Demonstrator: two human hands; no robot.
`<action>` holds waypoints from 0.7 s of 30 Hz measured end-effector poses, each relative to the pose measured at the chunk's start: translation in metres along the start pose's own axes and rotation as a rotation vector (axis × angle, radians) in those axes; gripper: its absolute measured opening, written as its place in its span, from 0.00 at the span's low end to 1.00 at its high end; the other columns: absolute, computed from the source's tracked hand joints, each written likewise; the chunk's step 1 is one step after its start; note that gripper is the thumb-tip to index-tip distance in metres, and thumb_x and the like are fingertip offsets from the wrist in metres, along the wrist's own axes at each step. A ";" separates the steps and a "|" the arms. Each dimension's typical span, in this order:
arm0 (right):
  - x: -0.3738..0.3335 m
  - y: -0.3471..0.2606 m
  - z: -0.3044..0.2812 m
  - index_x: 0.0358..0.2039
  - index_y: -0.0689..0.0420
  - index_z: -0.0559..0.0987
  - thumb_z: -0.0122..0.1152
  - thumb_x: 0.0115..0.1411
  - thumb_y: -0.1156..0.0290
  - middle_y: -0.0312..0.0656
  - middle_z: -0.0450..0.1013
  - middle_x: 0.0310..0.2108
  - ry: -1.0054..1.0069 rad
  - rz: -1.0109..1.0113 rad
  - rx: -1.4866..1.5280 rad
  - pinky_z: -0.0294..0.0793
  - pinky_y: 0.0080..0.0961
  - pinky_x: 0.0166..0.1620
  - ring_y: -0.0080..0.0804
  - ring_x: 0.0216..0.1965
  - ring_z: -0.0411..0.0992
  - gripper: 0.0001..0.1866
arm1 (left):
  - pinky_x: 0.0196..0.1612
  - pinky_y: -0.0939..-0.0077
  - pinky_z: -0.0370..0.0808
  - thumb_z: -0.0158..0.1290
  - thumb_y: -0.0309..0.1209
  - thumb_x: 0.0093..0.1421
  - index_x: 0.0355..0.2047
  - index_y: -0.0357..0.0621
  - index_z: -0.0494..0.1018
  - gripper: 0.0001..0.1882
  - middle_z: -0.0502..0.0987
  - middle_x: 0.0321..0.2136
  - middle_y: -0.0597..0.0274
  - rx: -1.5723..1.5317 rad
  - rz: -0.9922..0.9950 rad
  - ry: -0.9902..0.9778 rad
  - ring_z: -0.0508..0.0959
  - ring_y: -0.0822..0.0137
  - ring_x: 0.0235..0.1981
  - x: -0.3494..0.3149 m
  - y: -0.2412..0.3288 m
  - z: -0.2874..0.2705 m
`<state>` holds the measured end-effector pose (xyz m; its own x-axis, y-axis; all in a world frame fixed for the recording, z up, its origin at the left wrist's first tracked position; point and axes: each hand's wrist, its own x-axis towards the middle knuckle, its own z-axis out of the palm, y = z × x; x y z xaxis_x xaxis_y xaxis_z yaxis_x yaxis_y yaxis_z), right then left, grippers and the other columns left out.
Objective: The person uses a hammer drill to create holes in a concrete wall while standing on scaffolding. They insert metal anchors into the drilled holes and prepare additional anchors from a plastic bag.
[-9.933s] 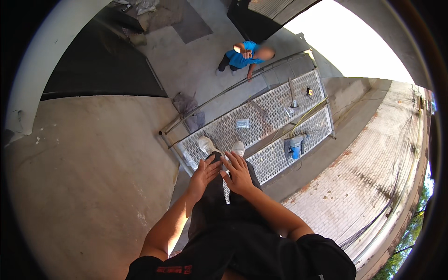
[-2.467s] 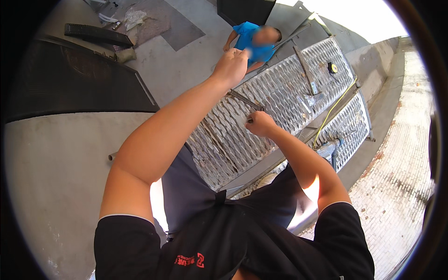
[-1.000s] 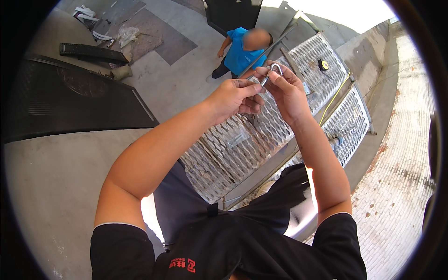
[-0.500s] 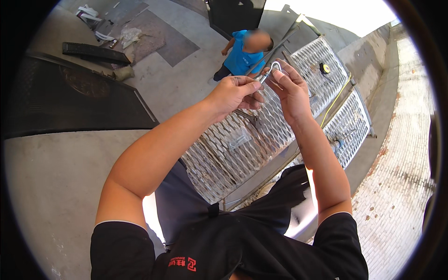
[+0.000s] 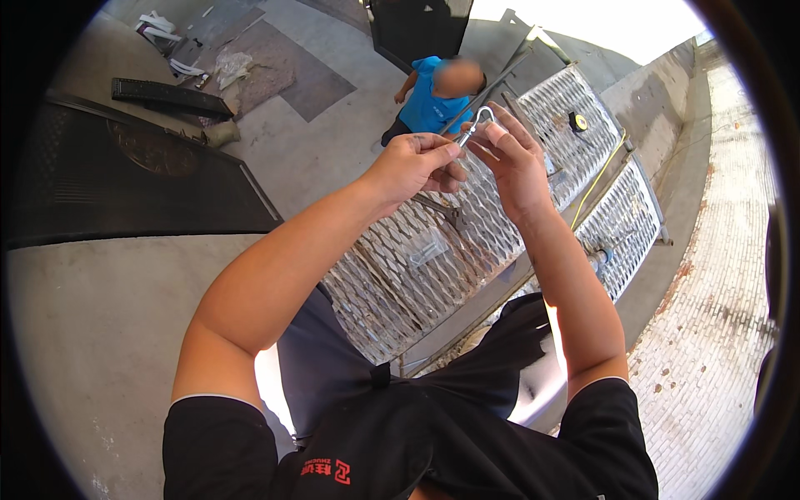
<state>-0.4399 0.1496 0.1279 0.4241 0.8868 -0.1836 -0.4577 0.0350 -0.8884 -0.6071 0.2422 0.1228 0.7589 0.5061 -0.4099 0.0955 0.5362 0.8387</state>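
Both hands are raised in front of me around a small silvery hook bolt (image 5: 468, 136) with a curved end and a straight shank. My left hand (image 5: 423, 165) pinches the shank's lower end between thumb and fingers. At the curved end, my right hand (image 5: 512, 156) has its thumb and fingers closed on the metal, its outer fingers raised. Below them lies a metal mesh platform (image 5: 392, 287). A small clear plastic packet (image 5: 427, 248) rests on the mesh, and a dark metal tool (image 5: 442, 207), perhaps a wrench, lies beyond it.
A person in a blue shirt (image 5: 439, 102) stands on the floor beyond the platform. On the far mesh sits a yellow-black tape measure (image 5: 578, 122); a yellow cord (image 5: 602, 177) runs along the edge. Dark panels (image 5: 142, 171) lie left. A tiled wall (image 5: 708, 292) rises right.
Both hands have shifted slightly left with the hook bolt, and its curved end shows a bit more openly. The rest looks nearly the same.
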 end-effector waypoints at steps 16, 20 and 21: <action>-0.004 -0.003 0.002 0.65 0.67 0.63 0.61 0.63 0.69 0.42 0.77 0.43 0.042 -0.046 -0.036 0.70 0.35 0.59 0.30 0.49 0.74 0.32 | 0.38 0.74 0.82 0.54 0.33 0.68 0.41 0.37 0.75 0.11 0.81 0.30 0.57 0.056 0.052 -0.016 0.82 0.70 0.29 -0.001 0.001 0.002; -0.003 -0.003 0.003 0.64 0.66 0.64 0.62 0.63 0.70 0.43 0.77 0.44 0.049 -0.064 -0.027 0.71 0.35 0.59 0.30 0.49 0.75 0.31 | 0.38 0.74 0.82 0.54 0.33 0.68 0.42 0.36 0.75 0.11 0.81 0.30 0.57 0.053 0.050 -0.025 0.82 0.70 0.29 -0.002 0.001 0.002; -0.003 -0.002 0.004 0.64 0.66 0.65 0.62 0.64 0.70 0.43 0.77 0.44 0.063 -0.060 -0.015 0.71 0.34 0.59 0.30 0.48 0.75 0.31 | 0.38 0.74 0.82 0.54 0.33 0.68 0.42 0.36 0.75 0.11 0.81 0.30 0.57 0.052 0.049 -0.030 0.82 0.70 0.29 -0.002 0.000 0.002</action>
<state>-0.4428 0.1486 0.1319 0.4992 0.8524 -0.1554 -0.4183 0.0800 -0.9048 -0.6070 0.2399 0.1246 0.7823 0.5101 -0.3577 0.0905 0.4750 0.8753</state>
